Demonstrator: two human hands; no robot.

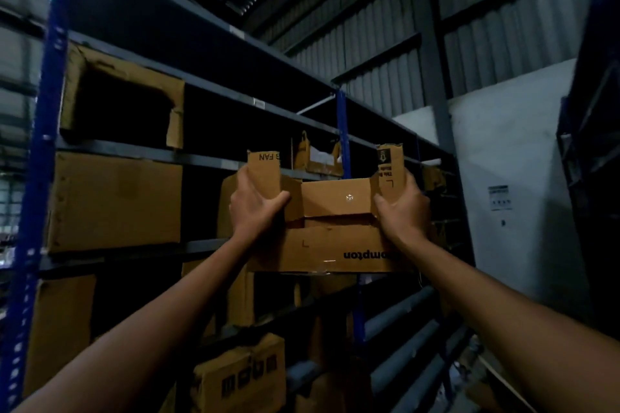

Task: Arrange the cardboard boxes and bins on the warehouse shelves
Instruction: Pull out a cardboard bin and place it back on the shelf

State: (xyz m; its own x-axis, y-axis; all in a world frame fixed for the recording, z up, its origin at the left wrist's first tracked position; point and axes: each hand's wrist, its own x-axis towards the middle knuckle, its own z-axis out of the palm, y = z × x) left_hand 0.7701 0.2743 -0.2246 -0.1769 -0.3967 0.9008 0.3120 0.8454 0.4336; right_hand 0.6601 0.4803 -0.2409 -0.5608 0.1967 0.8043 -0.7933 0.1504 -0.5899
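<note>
Dim warehouse aisle, shelving along the left and centre of the frame.

Far left: blue steel shelf upright (43, 144), punched holes down its face. Just right of it, upper left: brown cardboard box with a torn-out front (122, 100), dark inside, sitting on a grey shelf board (141, 148). Directly below: closed plain brown cardboard box (115, 201) on the next level. Lower centre-left: crumpled brown box with black block lettering (241, 375).

Centre: left hand (256, 208), arm raised, fingers wrapped round the left upright flap of an open-topped brown cardboard box (335, 245), thumb pressed on the inner side. This box is held up in mid-frame against the shelving, print upside down ("ompton" on the front, "FAN" on the left flap). Cannot tell whether its base rests on a shelf.

Right of centre: right hand (402, 208) clasps the box's right flap, thumb inside, fingers curled behind.

Behind the box: second blue upright (341, 131).

Right: white wall (513, 144) bearing a small paper notice (500, 198); corrugated metal cladding (496, 27) above.
</note>
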